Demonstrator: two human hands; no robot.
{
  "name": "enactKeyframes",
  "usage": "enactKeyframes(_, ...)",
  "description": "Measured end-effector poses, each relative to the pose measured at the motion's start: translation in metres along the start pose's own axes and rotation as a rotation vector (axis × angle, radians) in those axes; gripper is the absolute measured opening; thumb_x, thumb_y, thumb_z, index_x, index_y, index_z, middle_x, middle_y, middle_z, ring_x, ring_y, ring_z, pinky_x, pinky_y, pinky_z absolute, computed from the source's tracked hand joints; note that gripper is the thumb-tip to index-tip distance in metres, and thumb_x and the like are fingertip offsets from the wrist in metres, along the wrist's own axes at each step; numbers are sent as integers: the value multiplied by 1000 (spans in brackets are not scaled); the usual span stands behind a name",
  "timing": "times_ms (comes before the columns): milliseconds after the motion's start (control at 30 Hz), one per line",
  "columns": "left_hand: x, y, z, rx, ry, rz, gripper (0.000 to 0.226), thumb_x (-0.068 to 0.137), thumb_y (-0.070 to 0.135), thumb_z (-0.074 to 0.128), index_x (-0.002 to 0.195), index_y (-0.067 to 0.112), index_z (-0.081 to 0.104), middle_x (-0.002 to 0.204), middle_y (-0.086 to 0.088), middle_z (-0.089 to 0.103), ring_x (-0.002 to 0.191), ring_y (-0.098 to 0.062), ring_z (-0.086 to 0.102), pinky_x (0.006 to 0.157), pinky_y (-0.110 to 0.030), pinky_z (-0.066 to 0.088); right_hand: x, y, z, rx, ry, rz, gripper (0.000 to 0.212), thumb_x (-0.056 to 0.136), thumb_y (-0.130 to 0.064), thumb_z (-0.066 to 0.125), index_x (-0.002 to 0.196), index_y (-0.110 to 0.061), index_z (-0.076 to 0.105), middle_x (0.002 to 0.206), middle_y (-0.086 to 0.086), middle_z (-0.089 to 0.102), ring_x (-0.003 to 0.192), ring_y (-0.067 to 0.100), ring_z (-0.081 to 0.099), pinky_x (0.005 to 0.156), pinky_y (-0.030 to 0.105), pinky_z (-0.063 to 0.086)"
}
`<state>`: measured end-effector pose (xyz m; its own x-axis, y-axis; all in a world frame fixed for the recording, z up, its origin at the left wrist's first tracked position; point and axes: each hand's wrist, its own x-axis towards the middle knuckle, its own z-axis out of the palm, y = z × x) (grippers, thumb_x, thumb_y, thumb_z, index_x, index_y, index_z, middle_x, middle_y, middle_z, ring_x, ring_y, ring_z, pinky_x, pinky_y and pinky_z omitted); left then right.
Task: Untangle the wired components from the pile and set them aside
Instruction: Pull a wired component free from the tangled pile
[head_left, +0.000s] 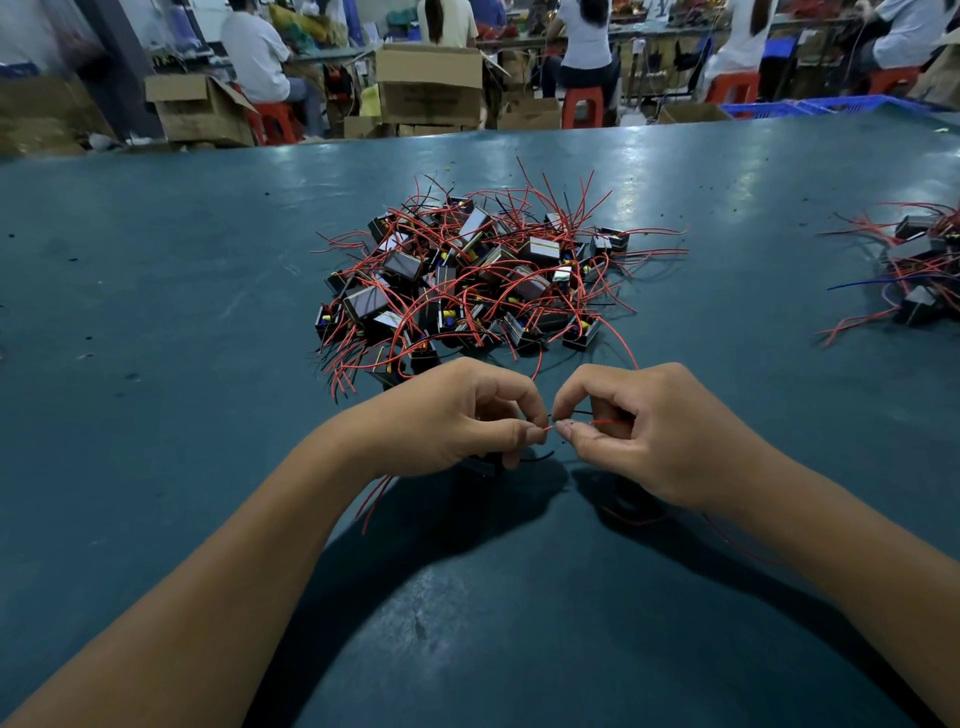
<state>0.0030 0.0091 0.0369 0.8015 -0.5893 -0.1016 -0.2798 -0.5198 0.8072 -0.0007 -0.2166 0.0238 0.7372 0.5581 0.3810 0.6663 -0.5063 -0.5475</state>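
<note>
Head view: pile (467, 280) beyond hands; smaller heap (919, 270) far right.

Teal table (156, 270), cardboard boxes (429, 83) (open), red stools (583, 106), seated workers (257, 57)

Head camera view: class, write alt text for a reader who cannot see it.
A left hand and right hand pinch a thin red wire between them above a teal table. Behind lies a tangled pile of black components with red wires; a smaller pile sits far right.
</note>
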Motion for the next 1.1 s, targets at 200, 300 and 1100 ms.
enactKeyframes(200, 5, -1, 9, 121, 115, 53, 6, 96, 20, 66, 91, 19, 69, 69, 1, 71, 58, -12, 56, 58, -27, 43, 1, 1, 3, -15, 53, 50, 14, 84, -13, 71, 74, -19, 63, 46, -10, 41, 46, 9, 38, 49, 12, 28)
enactKeyframes(300, 10, -1, 18, 295, 266, 136, 4, 91, 15, 69, 90, 19, 71, 65, 6, 68, 55, -8, 57, 57, -27, 46, 1, 1, 3, 3, 83, 109, 16, 81, -10, 70, 72, -20, 62, 45, -11, 42, 44, 8, 39, 49, 13, 30)
enactKeyframes(1100, 10, -8, 18, 98, 248, 113, 9, 94, 18, 68, 86, 21, 68, 59, 4, 67, 41, -4, 45, 43, -16, 38, 4, 11, -14, 121, 114, 264, 16, 82, -10, 68, 69, -18, 66, 44, -12, 40, 42, 5, 33, 47, 9, 31)
